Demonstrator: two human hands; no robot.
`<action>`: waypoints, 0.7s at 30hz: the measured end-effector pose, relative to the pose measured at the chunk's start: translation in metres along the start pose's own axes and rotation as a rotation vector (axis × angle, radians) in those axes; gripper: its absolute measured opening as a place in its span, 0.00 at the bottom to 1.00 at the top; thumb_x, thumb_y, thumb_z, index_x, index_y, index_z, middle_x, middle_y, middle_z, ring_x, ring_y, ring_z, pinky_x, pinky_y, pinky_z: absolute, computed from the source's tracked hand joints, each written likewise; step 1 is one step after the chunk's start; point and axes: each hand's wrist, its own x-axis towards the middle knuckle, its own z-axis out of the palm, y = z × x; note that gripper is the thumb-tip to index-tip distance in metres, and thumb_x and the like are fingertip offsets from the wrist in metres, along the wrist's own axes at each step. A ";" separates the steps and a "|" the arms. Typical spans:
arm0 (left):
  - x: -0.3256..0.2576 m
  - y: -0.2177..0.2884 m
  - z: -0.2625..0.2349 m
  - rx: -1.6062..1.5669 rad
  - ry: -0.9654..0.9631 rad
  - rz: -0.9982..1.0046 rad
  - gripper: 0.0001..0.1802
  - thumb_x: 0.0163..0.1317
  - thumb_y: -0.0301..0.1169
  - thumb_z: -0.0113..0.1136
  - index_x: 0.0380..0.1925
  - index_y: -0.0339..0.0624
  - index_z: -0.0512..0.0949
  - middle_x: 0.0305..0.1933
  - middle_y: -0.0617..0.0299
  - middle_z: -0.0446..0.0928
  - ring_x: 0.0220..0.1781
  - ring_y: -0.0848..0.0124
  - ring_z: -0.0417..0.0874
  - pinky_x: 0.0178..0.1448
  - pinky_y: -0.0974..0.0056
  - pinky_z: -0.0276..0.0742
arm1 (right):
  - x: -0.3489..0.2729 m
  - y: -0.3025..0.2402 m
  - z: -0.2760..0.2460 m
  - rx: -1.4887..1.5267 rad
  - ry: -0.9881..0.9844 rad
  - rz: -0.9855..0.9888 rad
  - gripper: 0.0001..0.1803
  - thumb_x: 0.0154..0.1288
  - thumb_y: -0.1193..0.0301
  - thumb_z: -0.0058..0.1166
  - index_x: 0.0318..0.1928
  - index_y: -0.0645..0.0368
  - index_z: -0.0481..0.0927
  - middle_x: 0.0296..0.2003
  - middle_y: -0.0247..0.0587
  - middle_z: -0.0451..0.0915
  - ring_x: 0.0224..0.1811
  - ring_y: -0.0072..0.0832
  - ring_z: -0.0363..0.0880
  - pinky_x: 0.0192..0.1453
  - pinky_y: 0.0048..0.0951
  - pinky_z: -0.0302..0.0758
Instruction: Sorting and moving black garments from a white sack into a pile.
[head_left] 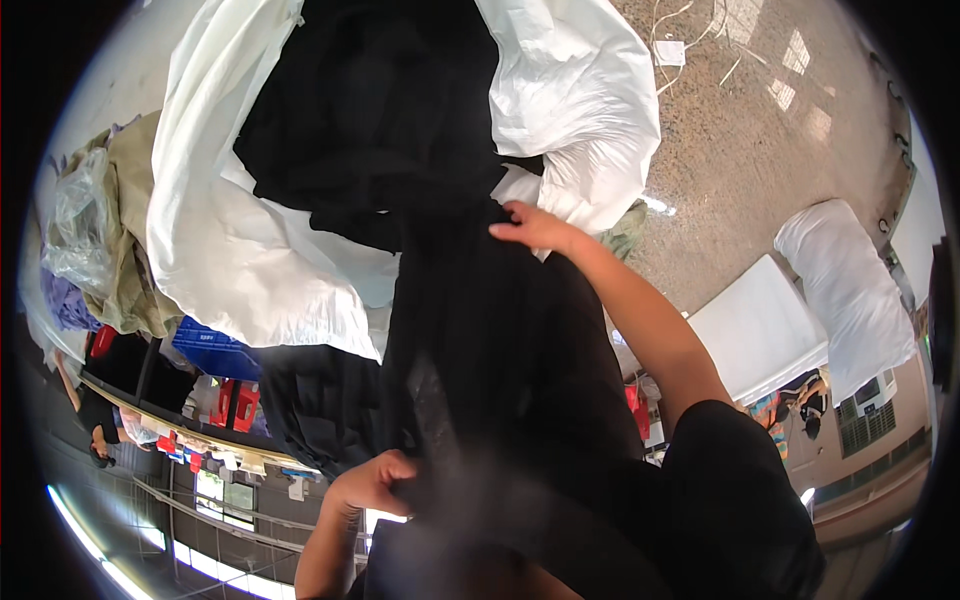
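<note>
A long black cloth [455, 320] runs from a pile of black fabric [370, 100] at the top toward my body. My right hand [535, 230] grips the cloth's right edge near the pile, with thumb and fingertips at the fabric. Lower left, my left hand [370, 484] is closed on the near part of the same cloth; some of its fingertips are hidden in the black folds. Around the pile lies an open white sack [230, 270], its sides spread left and right. What kind of garment the cloth is cannot be made out.
At left are khaki fabric [135, 170] and a see-through plastic bag [78, 235], above a blue crate [215, 348]. Another person [98, 425] stands at the far left. White stuffed sacks [850, 300] rest on the speckled floor [700, 190] at right.
</note>
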 end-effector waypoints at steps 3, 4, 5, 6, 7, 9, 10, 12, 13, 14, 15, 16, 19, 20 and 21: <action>-0.022 -0.021 -0.012 0.031 0.039 0.087 0.08 0.36 0.21 0.65 0.16 0.36 0.74 0.16 0.64 0.70 0.21 0.80 0.69 0.27 0.69 0.63 | -0.031 -0.036 0.017 -0.232 0.016 0.101 0.52 0.50 0.38 0.55 0.67 0.60 0.56 0.61 0.61 0.64 0.62 0.50 0.66 0.63 0.40 0.65; -0.028 -0.031 -0.015 -0.010 0.048 0.169 0.09 0.34 0.21 0.66 0.16 0.36 0.74 0.17 0.64 0.72 0.21 0.78 0.71 0.28 0.69 0.64 | -0.038 -0.041 0.024 -0.212 0.014 0.168 0.53 0.48 0.42 0.60 0.67 0.60 0.55 0.63 0.60 0.60 0.63 0.50 0.65 0.64 0.40 0.65; -0.021 -0.010 -0.012 -0.066 -0.051 0.234 0.17 0.26 0.20 0.68 0.24 0.34 0.78 0.24 0.61 0.78 0.29 0.71 0.78 0.37 0.69 0.70 | -0.043 -0.042 0.031 -0.216 0.021 0.175 0.53 0.48 0.42 0.60 0.67 0.60 0.55 0.63 0.60 0.60 0.63 0.50 0.65 0.64 0.40 0.65; -0.025 0.000 -0.002 -0.065 -0.065 0.234 0.17 0.26 0.20 0.68 0.24 0.34 0.78 0.24 0.61 0.78 0.29 0.71 0.78 0.37 0.69 0.70 | -0.048 -0.042 0.035 -0.150 0.117 0.193 0.50 0.47 0.47 0.62 0.66 0.60 0.57 0.63 0.58 0.60 0.62 0.49 0.65 0.64 0.40 0.65; -0.032 0.009 0.012 -0.369 0.205 0.200 0.26 0.23 0.20 0.68 0.33 0.31 0.77 0.33 0.57 0.80 0.37 0.68 0.80 0.45 0.68 0.71 | -0.051 -0.041 0.036 -0.080 0.211 0.206 0.48 0.47 0.52 0.64 0.65 0.61 0.59 0.64 0.57 0.59 0.62 0.49 0.65 0.64 0.40 0.65; -0.059 -0.015 0.019 -0.668 0.502 0.167 0.36 0.20 0.19 0.68 0.42 0.28 0.77 0.41 0.54 0.81 0.45 0.64 0.81 0.54 0.67 0.71 | -0.040 -0.028 0.052 0.002 0.243 0.024 0.42 0.48 0.59 0.63 0.63 0.62 0.62 0.64 0.55 0.58 0.62 0.47 0.66 0.63 0.39 0.65; -0.081 -0.057 0.001 -0.611 0.520 0.291 0.43 0.22 0.22 0.69 0.50 0.27 0.71 0.49 0.51 0.77 0.51 0.62 0.78 0.59 0.65 0.68 | -0.035 -0.025 0.059 0.082 0.269 -0.156 0.36 0.49 0.67 0.62 0.60 0.63 0.66 0.65 0.54 0.57 0.61 0.46 0.66 0.63 0.38 0.66; -0.080 -0.058 -0.011 -0.677 0.579 0.522 0.44 0.33 0.29 0.70 0.57 0.30 0.68 0.56 0.51 0.74 0.56 0.59 0.76 0.63 0.64 0.67 | -0.041 -0.041 0.060 0.144 0.332 -0.262 0.29 0.50 0.74 0.56 0.56 0.64 0.70 0.61 0.50 0.63 0.58 0.41 0.70 0.61 0.34 0.68; -0.065 -0.028 -0.018 -0.797 0.630 0.635 0.37 0.41 0.33 0.69 0.56 0.33 0.71 0.55 0.52 0.75 0.54 0.60 0.77 0.62 0.64 0.69 | -0.044 -0.055 0.058 0.208 0.396 -0.368 0.24 0.51 0.81 0.51 0.53 0.65 0.74 0.58 0.47 0.69 0.55 0.36 0.73 0.58 0.31 0.70; -0.057 -0.016 -0.037 -0.701 0.860 0.617 0.29 0.49 0.35 0.64 0.53 0.36 0.72 0.53 0.54 0.76 0.53 0.62 0.78 0.61 0.64 0.69 | -0.043 -0.070 0.052 0.208 0.389 -0.382 0.24 0.51 0.81 0.51 0.53 0.65 0.74 0.58 0.47 0.69 0.55 0.36 0.73 0.58 0.31 0.70; -0.048 -0.001 -0.057 -0.599 1.088 0.592 0.22 0.57 0.37 0.59 0.50 0.39 0.74 0.51 0.56 0.77 0.52 0.64 0.78 0.60 0.65 0.70 | -0.040 -0.085 0.044 0.333 0.249 -0.373 0.22 0.51 0.84 0.46 0.49 0.65 0.76 0.52 0.43 0.73 0.51 0.31 0.75 0.55 0.27 0.71; -0.025 0.030 -0.068 -0.589 1.178 0.516 0.14 0.62 0.35 0.53 0.44 0.40 0.76 0.47 0.60 0.77 0.50 0.70 0.77 0.58 0.68 0.69 | -0.039 -0.097 0.039 0.452 0.109 -0.345 0.21 0.51 0.87 0.41 0.46 0.65 0.78 0.46 0.39 0.78 0.48 0.26 0.77 0.53 0.24 0.72; 0.008 0.028 -0.107 0.416 1.685 0.649 0.20 0.59 0.22 0.56 0.52 0.33 0.68 0.52 0.56 0.71 0.55 0.65 0.71 0.61 0.65 0.64 | -0.010 -0.130 0.037 0.720 0.182 -0.374 0.21 0.52 0.87 0.36 0.45 0.68 0.78 0.39 0.34 0.80 0.44 0.20 0.76 0.51 0.21 0.70; 0.030 0.047 -0.091 0.682 1.696 0.607 0.20 0.57 0.20 0.55 0.52 0.33 0.69 0.53 0.54 0.70 0.55 0.64 0.71 0.62 0.64 0.63 | 0.002 -0.135 0.032 0.481 0.291 -0.457 0.24 0.50 0.87 0.39 0.49 0.69 0.77 0.43 0.37 0.80 0.48 0.23 0.75 0.54 0.22 0.69; 0.041 0.055 -0.086 0.930 1.476 0.676 0.21 0.54 0.18 0.56 0.50 0.34 0.70 0.55 0.52 0.70 0.58 0.63 0.71 0.62 0.64 0.64 | 0.019 -0.134 0.027 0.590 0.260 -0.485 0.26 0.48 0.87 0.41 0.52 0.69 0.75 0.48 0.41 0.79 0.52 0.27 0.75 0.55 0.24 0.69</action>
